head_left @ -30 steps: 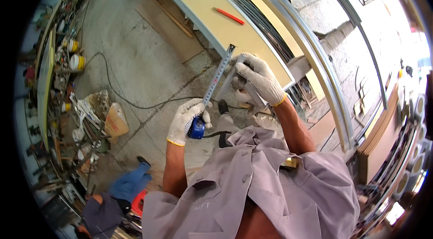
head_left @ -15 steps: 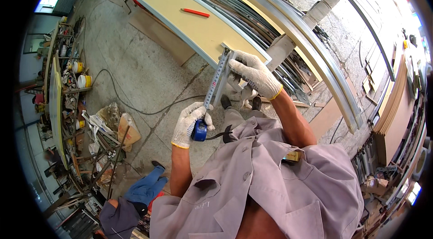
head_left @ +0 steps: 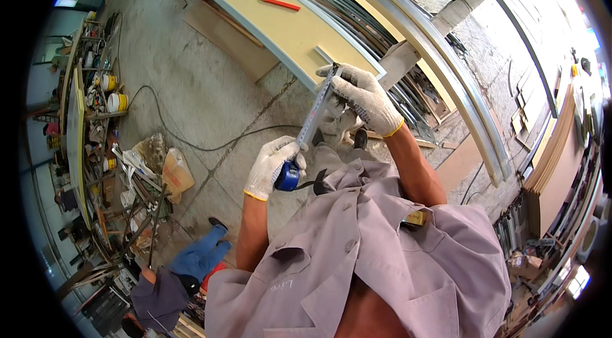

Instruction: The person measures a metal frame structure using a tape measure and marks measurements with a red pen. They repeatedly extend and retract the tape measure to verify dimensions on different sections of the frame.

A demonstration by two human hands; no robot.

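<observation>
Both my hands wear white knit gloves. My left hand (head_left: 270,167) is closed around a blue tape measure (head_left: 288,176), its blade (head_left: 313,118) pulled out slantwise up toward the right hand. My right hand (head_left: 368,101) pinches the blade's far end, at the near edge of a cream board (head_left: 287,37) with a light rim. A grey metal strip runs close along the blade; how the right fingers hold it is partly hidden. A short pale bar (head_left: 324,55) shows on the board by the right fingertips. Farther up the board lies a red pencil (head_left: 280,4).
Long metal profiles (head_left: 440,76) and thin rods lie beyond the board. A black cable (head_left: 210,148) crosses the concrete floor. At left stand cluttered shelves with white buckets (head_left: 117,102) and a scrap pile. Another person (head_left: 167,293) is at lower left; stacked sheets (head_left: 553,166) lean at right.
My right hand has shifted slightly and turned, its fingers now over the blade's end. The tape measure and left hand have moved a little up and right. The blade has tilted.
</observation>
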